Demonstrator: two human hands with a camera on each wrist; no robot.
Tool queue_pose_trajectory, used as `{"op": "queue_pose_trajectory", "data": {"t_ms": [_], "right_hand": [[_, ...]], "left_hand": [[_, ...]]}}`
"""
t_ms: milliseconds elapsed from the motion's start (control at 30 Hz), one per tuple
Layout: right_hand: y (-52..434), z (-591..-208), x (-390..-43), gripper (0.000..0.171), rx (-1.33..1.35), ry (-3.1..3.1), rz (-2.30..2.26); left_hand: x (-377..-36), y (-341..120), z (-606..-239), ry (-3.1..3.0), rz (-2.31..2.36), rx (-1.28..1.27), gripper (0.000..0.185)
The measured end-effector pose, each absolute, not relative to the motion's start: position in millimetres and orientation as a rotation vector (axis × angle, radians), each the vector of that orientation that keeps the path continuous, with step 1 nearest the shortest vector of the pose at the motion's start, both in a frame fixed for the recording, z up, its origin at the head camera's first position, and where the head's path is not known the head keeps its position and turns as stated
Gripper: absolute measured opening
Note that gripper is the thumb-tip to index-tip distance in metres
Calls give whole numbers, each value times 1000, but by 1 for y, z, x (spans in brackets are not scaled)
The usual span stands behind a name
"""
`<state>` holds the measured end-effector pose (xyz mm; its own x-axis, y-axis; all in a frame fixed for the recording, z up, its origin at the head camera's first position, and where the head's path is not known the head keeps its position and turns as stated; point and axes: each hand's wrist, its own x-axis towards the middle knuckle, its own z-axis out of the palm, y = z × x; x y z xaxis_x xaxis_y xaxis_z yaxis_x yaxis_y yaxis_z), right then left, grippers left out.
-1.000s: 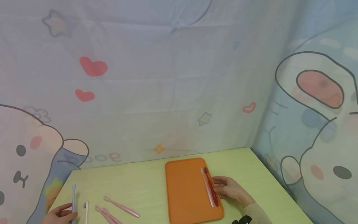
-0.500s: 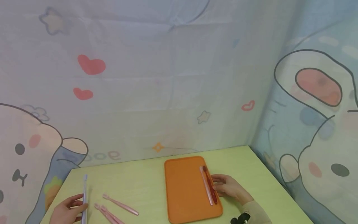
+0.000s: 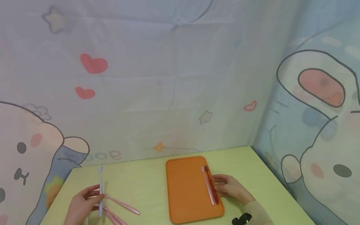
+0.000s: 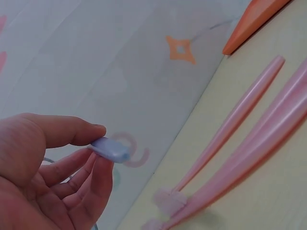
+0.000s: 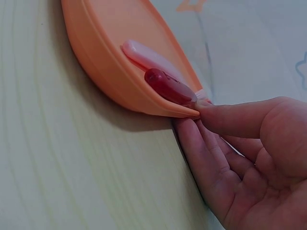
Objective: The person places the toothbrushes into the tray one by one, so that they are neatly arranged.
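Observation:
Between thumb and fingers, my left hand [image 3: 84, 204] pinches a pale lavender toothbrush [image 3: 101, 182], held upright with its bristles at the top; in the left wrist view its handle end [image 4: 112, 150] points toward the camera. Pink toothbrushes lie on the table just right of that hand, one apart [image 3: 125, 205] and others bunched [image 3: 113, 216]. My right hand [image 3: 232, 189] grips the right rim of an orange tray [image 3: 185, 187], thumb on top and fingers beneath. On the tray, a pink toothbrush [image 3: 207, 187] and a dark red toothbrush [image 3: 212, 190] lie side by side along that rim.
The pale yellow-green table [image 3: 146, 175] meets a printed cloth backdrop [image 3: 168, 93] at its back edge. Below the left hand, a sliver of a white handle [image 3: 86, 221] shows, mostly hidden. A black strap piece [image 3: 242, 219] sits at the right sleeve.
My left hand has moved right with the lavender toothbrush, now beside the pink ones and over the white toothbrush. The right hand and the tray have stayed in place.

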<state>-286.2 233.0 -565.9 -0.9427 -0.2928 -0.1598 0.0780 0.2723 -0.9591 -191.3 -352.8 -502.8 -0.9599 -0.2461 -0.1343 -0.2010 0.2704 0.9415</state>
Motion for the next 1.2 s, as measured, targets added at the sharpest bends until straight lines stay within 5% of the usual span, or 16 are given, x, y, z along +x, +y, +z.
{"op": "queue_pose_trajectory", "data": {"t_ms": [1200], "right_hand": [[233, -567, -286, 61, -177, 2199, -1763]], "left_hand": [[-225, -216, -496, -2259, -2122, 172, 52]]}}
